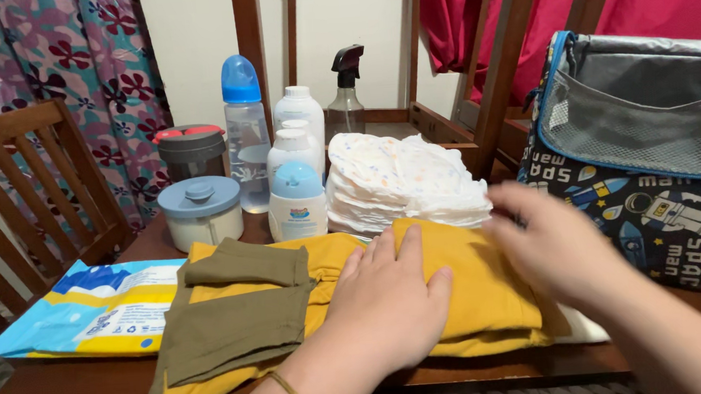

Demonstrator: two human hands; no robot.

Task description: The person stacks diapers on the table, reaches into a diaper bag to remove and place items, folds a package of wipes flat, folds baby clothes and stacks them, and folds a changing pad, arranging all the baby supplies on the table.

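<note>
While the left hand [389, 300] presses flat on yellow cloth [478, 295] at the table's [491, 367] front, the blurred right hand [552, 245] hovers open above it; diapers [402, 182], bottles [292, 172] and a bag [648, 154] crowd behind.
</note>
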